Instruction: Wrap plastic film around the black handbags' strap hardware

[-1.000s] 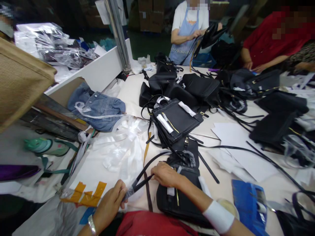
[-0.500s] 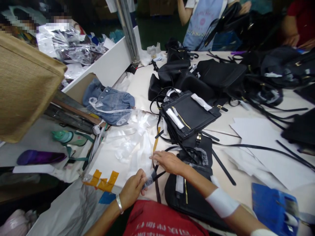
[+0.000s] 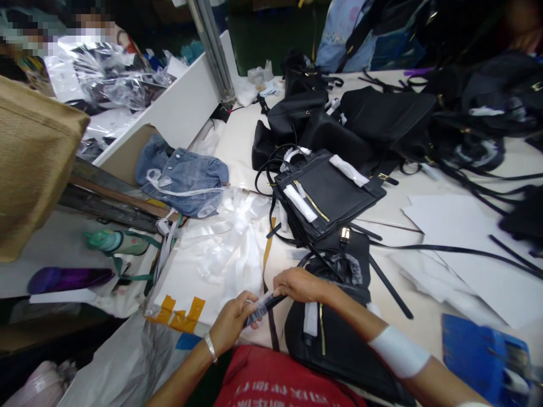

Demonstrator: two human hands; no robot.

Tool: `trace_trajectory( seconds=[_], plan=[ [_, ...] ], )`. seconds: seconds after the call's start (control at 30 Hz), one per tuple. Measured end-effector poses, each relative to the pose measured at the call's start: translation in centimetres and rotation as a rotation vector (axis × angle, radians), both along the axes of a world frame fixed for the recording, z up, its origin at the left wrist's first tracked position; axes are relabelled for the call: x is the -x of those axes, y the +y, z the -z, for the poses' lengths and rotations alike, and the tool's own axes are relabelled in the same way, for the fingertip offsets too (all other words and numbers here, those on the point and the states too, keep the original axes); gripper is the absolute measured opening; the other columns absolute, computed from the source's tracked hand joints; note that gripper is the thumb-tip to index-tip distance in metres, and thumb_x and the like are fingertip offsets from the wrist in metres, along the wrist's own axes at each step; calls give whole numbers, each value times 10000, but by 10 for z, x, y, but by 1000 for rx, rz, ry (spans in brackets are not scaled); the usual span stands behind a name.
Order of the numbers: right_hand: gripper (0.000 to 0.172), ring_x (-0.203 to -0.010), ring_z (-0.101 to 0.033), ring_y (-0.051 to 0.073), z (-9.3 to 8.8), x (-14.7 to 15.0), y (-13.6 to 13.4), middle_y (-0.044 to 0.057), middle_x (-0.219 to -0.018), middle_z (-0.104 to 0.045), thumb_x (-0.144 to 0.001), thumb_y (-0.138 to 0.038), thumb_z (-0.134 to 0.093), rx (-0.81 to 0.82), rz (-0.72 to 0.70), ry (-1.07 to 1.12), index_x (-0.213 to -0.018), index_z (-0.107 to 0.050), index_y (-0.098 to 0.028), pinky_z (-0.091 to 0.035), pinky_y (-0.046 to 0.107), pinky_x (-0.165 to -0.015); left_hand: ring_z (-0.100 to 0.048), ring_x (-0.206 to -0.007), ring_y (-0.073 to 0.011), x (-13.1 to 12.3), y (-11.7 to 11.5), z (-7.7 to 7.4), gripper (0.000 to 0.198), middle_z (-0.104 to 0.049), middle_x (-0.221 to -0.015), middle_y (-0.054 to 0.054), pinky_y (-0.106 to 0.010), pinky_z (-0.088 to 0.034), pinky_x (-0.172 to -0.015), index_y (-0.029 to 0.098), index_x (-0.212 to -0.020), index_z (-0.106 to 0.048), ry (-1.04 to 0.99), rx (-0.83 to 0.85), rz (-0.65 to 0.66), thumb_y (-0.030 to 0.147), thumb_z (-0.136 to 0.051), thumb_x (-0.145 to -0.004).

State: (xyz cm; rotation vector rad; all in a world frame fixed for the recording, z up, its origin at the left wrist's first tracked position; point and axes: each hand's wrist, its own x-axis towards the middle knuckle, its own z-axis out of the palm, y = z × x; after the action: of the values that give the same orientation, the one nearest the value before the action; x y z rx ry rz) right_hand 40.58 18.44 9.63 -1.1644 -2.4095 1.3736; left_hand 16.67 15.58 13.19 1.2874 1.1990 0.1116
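Note:
Between my hands runs a black bag strap point(image 3: 275, 301), its near end sleeved in clear plastic wrap point(image 3: 259, 308). My left hand point(image 3: 235, 317), with a bracelet at the wrist, is closed on the wrapped end. My right hand point(image 3: 299, 284) pinches the strap a little further along. The strap seems to belong to the black backpack point(image 3: 335, 333) lying in front of me, which has a gold zip and a white-wrapped pull. Beyond it lies another black backpack point(image 3: 331, 195) with white-wrapped zips. White film strips point(image 3: 237, 243) are heaped left of my hands.
More black bags point(image 3: 382, 116) pile up at the back and right. A denim bag point(image 3: 186, 175) lies at the left by a metal post point(image 3: 212, 51). White sheets point(image 3: 458, 243) and a blue box point(image 3: 483, 356) are on the right. A person in an apron stands across the table.
My right hand, its fingers extended before, has moved slightly right and down and now grips the strap. My left hand keeps hold of the wrapped end. The view has shifted a little.

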Motion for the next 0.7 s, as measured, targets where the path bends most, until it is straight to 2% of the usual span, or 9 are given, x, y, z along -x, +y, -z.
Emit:
trace_trajectory(
  seconds=[0.23, 0.5, 0.7],
  plan=[
    [199, -707, -571, 128, 5, 9, -9, -2, -773, -655, -871, -328, -509, 155, 79, 94, -904, -657, -200, -335, 209, -618, -575, -573, -153, -8, -3, -1, 280, -643, -582, 5, -248, -389, -590, 179, -1011, -469, 77, -100, -3, 418, -374, -899],
    [184, -675, -544, 121, 11, 18, -17, -5, -741, -633, -870, -316, -495, 102, 97, 86, -851, -632, -195, -304, 206, -585, -602, -550, -159, -15, -4, 7, 232, -630, -567, 15, -249, -395, -569, 212, -853, -424, 85, -72, -11, 438, -388, -891],
    [167, -755, -584, 139, 13, 20, -20, -1, -827, -664, -868, -295, -492, 100, 48, 64, -933, -628, -224, -325, 209, -607, -576, -518, -140, -21, -8, 11, 261, -610, -590, 31, -232, -390, -526, 214, -805, -422, 29, 12, -29, 465, -406, -876]
  ],
)
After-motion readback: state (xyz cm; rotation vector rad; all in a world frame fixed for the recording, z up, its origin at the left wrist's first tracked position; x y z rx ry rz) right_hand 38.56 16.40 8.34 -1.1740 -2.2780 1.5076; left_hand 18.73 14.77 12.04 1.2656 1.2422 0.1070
